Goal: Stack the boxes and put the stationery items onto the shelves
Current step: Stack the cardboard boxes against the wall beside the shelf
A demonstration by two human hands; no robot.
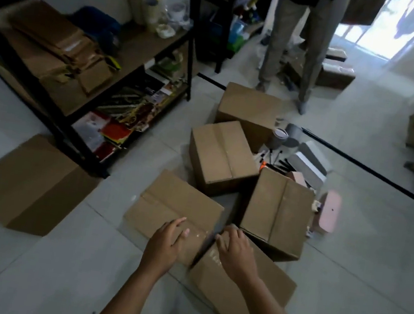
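Note:
Several brown cardboard boxes lie close together on the tiled floor. My left hand [168, 237] rests flat on the taped top of one box [167, 202]. My right hand [234, 251] grips the top edge of the nearest box [243, 283], fingers curled into the gap between the two. Beyond stand three more shut boxes: a middle one [223, 156], a right one [275, 212] and a far one [248, 108]. Loose stationery lies to their right: tape rolls [280, 135], grey packs [310, 161], pens [277, 162] and a pink item [328, 211].
A black-framed shelf unit [160, 50] on the left holds flat cartons, rolls and coloured paper. A flattened carton [32, 184] lies on the floor left. A person [289, 48] stands at the back. A black pole [360, 163] crosses the floor right.

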